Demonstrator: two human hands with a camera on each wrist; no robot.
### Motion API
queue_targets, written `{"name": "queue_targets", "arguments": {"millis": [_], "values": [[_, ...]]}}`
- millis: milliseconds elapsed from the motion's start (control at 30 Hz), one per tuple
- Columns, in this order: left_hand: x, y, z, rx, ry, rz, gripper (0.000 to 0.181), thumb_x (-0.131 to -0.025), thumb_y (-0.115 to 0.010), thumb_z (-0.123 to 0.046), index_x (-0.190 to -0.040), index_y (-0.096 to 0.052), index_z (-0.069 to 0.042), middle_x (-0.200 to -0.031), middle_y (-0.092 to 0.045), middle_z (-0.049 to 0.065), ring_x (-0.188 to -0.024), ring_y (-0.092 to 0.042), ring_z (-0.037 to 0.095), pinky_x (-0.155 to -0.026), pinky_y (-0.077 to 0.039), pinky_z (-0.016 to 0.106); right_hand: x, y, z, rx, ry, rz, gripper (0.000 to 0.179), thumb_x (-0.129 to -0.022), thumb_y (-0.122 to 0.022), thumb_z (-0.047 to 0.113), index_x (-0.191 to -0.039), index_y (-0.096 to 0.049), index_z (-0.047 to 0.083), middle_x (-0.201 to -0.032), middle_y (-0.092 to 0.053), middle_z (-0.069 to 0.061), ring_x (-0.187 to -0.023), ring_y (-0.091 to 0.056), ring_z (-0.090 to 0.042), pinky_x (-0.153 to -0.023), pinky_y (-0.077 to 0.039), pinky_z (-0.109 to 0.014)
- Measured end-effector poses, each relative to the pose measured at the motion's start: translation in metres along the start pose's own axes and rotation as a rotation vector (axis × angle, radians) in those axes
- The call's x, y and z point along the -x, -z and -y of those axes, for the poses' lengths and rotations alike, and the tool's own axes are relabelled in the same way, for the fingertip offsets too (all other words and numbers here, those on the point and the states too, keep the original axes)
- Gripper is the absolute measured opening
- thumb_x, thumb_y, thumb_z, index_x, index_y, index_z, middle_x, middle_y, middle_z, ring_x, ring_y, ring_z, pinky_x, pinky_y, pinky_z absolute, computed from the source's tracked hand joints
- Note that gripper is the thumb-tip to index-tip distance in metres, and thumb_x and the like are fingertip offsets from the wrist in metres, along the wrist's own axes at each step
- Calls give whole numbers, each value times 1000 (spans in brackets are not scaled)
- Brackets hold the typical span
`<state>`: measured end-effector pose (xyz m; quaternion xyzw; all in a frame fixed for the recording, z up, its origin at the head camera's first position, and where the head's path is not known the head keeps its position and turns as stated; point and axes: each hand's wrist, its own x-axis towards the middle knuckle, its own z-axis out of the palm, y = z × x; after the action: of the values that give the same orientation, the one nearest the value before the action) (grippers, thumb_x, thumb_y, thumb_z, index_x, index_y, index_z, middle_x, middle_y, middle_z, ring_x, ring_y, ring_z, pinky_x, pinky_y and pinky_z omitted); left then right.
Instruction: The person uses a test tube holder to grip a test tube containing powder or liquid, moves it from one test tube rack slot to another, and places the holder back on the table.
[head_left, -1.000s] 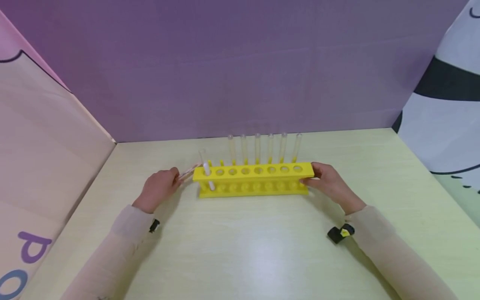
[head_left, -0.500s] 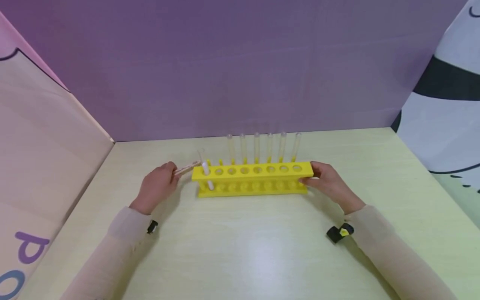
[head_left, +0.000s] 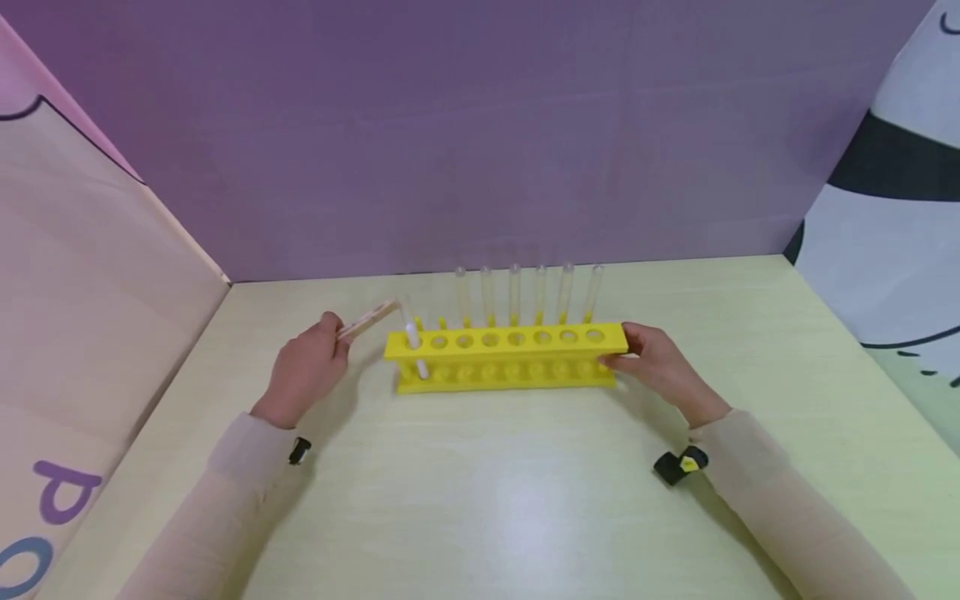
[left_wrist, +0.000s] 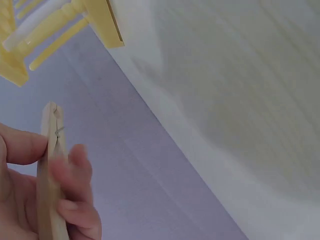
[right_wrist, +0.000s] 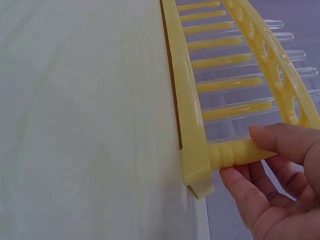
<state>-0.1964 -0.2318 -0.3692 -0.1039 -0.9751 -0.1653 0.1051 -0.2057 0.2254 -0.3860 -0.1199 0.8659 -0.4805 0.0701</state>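
Head view: yellow rack (head_left: 506,353) mid-scene on the surface (head_left: 480,492). Left hand (head_left: 303,371) sits off its nine o'clock end, grip clamped on the wooden clip (head_left: 367,320), which points to two o'clock. White tube (head_left: 413,337) leans in the rack's nine o'clock hole, top tipped toward eleven; the clip's tip is just beside its clear top, and I can't tell whether they touch. Six clear tubes (head_left: 515,293) stand on pegs (head_left: 442,323) along the twelve o'clock side; the two leftmost pegs are bare. Right hand (head_left: 660,367) is at the three o'clock end, grip clamped on the rack.

My worry here: a careless swing of the clip toward three o'clock could knock the white tube, since it leans and looks loose in its hole.

Left wrist view: thumb and fingers pinch the clip, one finger blurred. Clip's tips look close together, no tube seen between them; the rack is up around twelve, apart. Squeezing too low or off-centre might twist the clip in the fingers, I'd guess.

Right wrist view: thumb above and fingers below pinch the end post (right_wrist: 235,152) at five o'clock. If that hold slackens, I'd expect a bump to slide the rack; if it yanks, the clear tubes could rattle on their pegs.
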Motion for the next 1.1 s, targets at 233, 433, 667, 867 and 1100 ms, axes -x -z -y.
{"name": "queue_targets", "arguments": {"millis": [233, 433, 667, 867, 1100], "values": [[3, 8, -5, -11, 21, -31, 19, -98, -48, -13, -105, -48, 5, -61, -45, 9, -47, -41, 23, -42, -33, 35, 1, 0, 0, -14, 16, 5, 39, -91, -65, 4, -126, -54, -8, -124, -59, -22, -104, -54, -25, -81, -46, -18], [2, 14, -8, -27, 29, -43, 27, -98, -48, -13, -110, -53, 11, -60, -45, 9, -47, -41, 21, -42, -33, 33, 1, 0, 1, -16, 10, 7, 39, -91, -65, 2, -126, -53, -9, -125, -58, -23, -106, -54, -28, -81, -46, -18], [5, 22, -13, -48, 21, -86, 28, -96, -49, -14, -103, -55, 12, -58, -46, 9, -45, -42, 22, -41, -35, 34, 1, 0, 1, -13, 3, 9, 40, -91, -65, 3, -127, -53, -9, -126, -58, -22, -106, -54, -28, -81, -46, -18], [7, 27, -17, -58, 27, -123, 28, -97, -51, -16, -98, -57, 11, -57, -48, 10, -44, -43, 23, -40, -36, 36, 1, 0, 0, -10, 7, 11, 39, -91, -65, 4, -126, -53, -9, -125, -58, -22, -107, -54, -28, -81, -46, -18], [7, 34, -23, -71, -26, -180, 23, -95, -56, -15, -94, -59, 8, -54, -46, 8, -44, -42, 25, -43, -35, 39, 0, -1, 0, -8, 2, 7, 39, -91, -65, 4, -126, -53, -9, -125, -58, -23, -106, -54, -29, -80, -47, -18]]}}
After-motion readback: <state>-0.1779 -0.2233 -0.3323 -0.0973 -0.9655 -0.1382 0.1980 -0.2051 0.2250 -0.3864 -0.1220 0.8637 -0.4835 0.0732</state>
